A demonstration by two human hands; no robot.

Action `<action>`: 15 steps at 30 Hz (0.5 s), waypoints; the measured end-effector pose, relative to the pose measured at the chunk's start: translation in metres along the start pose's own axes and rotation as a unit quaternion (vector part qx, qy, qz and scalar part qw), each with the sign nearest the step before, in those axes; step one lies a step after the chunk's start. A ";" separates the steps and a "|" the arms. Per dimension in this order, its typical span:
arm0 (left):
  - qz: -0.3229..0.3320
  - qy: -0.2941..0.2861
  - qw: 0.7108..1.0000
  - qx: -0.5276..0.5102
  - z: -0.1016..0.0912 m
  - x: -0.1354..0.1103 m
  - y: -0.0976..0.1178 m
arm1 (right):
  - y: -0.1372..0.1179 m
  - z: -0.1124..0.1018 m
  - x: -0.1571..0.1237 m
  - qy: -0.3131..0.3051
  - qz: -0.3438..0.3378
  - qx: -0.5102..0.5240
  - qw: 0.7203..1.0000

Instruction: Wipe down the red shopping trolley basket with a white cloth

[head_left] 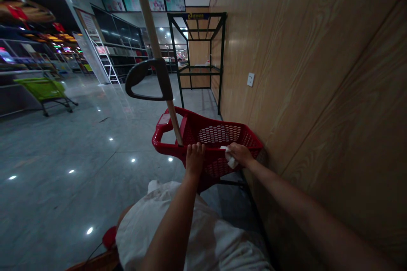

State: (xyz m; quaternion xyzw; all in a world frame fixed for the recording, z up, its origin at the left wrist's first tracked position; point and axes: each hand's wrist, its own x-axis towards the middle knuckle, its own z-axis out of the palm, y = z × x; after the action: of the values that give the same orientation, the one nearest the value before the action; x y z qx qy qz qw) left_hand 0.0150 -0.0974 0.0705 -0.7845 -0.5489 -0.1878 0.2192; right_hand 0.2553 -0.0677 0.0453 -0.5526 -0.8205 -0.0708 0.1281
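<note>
A red plastic shopping basket (232,133) on a low frame stands against the wooden wall. My left hand (194,157) grips its near rim, fingers curled over the edge. My right hand (239,153) presses a small white cloth (231,160) against the rim a little to the right. A pale telescopic pole (152,38) rises from the basket's left side and carries a dark grey loop handle (146,79).
The wood-panelled wall (318,72) with a white socket (250,79) runs along the right. A dark metal shelf frame (199,51) stands beyond the basket. A green cart (43,89), a stepladder (103,57) and store shelves lie across the glossy grey floor (63,156).
</note>
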 end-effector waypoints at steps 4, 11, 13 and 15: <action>-0.019 0.016 1.000 0.002 -0.002 0.001 0.005 | -0.001 0.000 -0.001 -0.003 0.009 -0.015 1.000; -0.016 0.028 0.999 0.027 -0.005 0.001 0.004 | -0.078 -0.006 0.035 0.035 -0.058 0.054 0.996; -0.006 0.027 0.999 0.034 -0.005 0.001 0.001 | -0.093 -0.008 0.043 0.047 -0.048 0.067 0.996; 0.007 0.022 0.999 0.033 -0.005 0.000 -0.002 | -0.094 -0.009 0.043 0.048 -0.040 0.067 0.996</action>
State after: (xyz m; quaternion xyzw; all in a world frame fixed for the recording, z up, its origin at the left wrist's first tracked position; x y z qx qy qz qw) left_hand 0.0134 -0.0993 0.0753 -0.7762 -0.5443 -0.1859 0.2583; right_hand 0.1540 -0.0674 0.0688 -0.5055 -0.8376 -0.0472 0.2016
